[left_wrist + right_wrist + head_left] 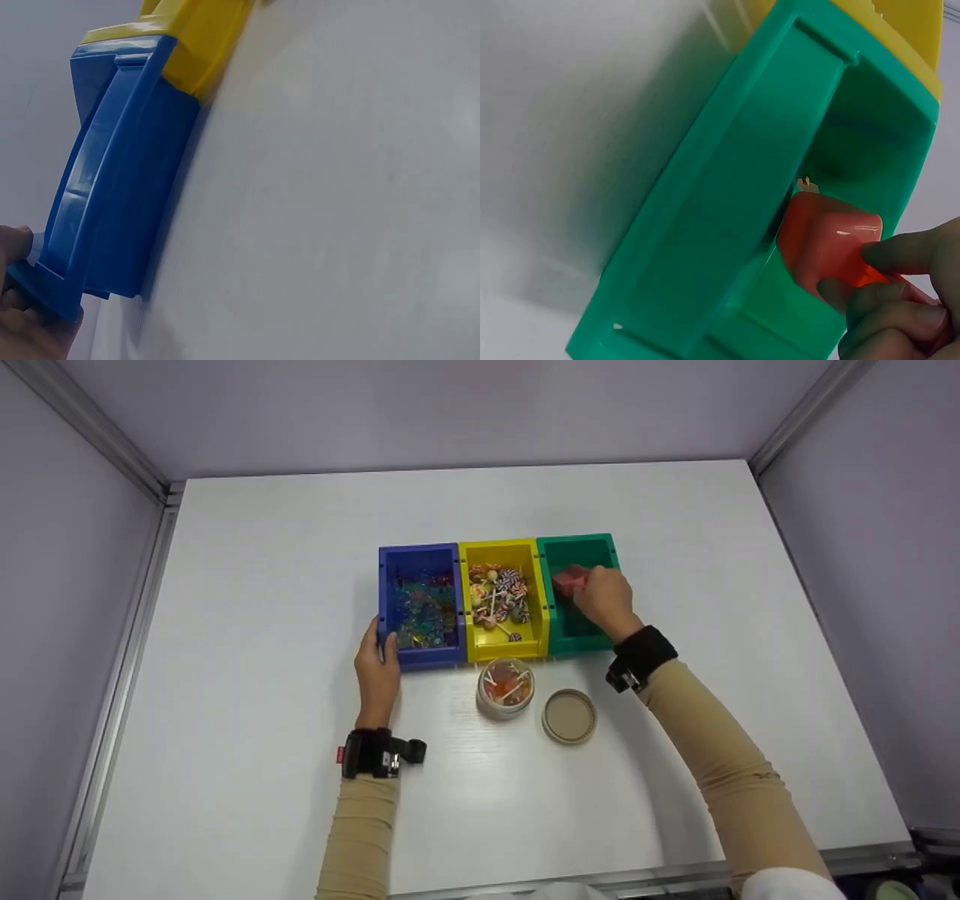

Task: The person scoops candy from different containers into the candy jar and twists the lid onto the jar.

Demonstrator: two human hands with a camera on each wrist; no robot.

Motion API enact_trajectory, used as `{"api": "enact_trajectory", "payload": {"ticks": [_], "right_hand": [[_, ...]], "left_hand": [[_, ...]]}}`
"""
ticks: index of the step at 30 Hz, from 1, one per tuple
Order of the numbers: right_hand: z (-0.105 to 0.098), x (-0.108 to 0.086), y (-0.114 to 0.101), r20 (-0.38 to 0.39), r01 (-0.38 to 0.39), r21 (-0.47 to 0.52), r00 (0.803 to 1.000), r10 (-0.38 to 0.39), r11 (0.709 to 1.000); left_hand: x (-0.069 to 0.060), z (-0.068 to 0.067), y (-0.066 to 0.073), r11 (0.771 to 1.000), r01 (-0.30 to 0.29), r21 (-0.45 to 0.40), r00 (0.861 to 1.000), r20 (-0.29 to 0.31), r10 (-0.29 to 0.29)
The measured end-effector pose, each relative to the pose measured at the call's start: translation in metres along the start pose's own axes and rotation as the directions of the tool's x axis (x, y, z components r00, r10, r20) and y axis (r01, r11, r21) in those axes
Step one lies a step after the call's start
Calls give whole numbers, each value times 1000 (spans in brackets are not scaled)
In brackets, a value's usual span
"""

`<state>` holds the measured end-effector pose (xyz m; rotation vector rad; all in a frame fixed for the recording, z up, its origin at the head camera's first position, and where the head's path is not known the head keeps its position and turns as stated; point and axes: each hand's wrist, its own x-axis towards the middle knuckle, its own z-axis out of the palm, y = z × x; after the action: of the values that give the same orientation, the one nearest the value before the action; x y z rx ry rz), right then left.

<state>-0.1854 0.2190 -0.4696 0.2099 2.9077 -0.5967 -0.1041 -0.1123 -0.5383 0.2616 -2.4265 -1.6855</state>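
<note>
My right hand (606,598) grips a red plastic scoop (832,238) inside the green bin (577,649). In the right wrist view, the scoop's bowl is low in the bin, beside a small pale piece (807,184). Whether the scoop holds anything is hidden. The left hand (376,675) pinches the near left corner of the blue bin (112,172), thumb over the rim and fingers outside. Clear and coloured bead-like pieces (426,611) lie in the blue bin. Between the two stands a yellow bin (504,651) with many small lollipops (499,592).
In front of the yellow bin stands an open jar (504,709) with lollipop sticks and orange-red pieces inside. A round beige lid (569,717) lies to its right. Everything rests on a white table (262,660) with walls at the back and sides.
</note>
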Motion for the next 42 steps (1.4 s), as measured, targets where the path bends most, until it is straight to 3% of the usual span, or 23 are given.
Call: {"api": "enact_trajectory", "payload": {"ticks": [10, 24, 32, 42], "right_hand": [[23, -3, -2, -172, -7, 53, 985, 16, 999], [51, -17, 6, -247, 4, 161, 968, 37, 987], [53, -16, 14, -266, 39, 199, 964, 16, 979], [51, -26, 24, -313, 106, 209, 949, -36, 972]], "left_hand": [[1, 0, -1, 1000, -14, -24, 1000, -4, 14], [-1, -2, -2, 999, 10, -40, 1000, 11, -10], [1, -3, -3, 999, 2, -47, 1000, 0, -2], [5, -3, -5, 998, 49, -40, 999, 26, -48]]}}
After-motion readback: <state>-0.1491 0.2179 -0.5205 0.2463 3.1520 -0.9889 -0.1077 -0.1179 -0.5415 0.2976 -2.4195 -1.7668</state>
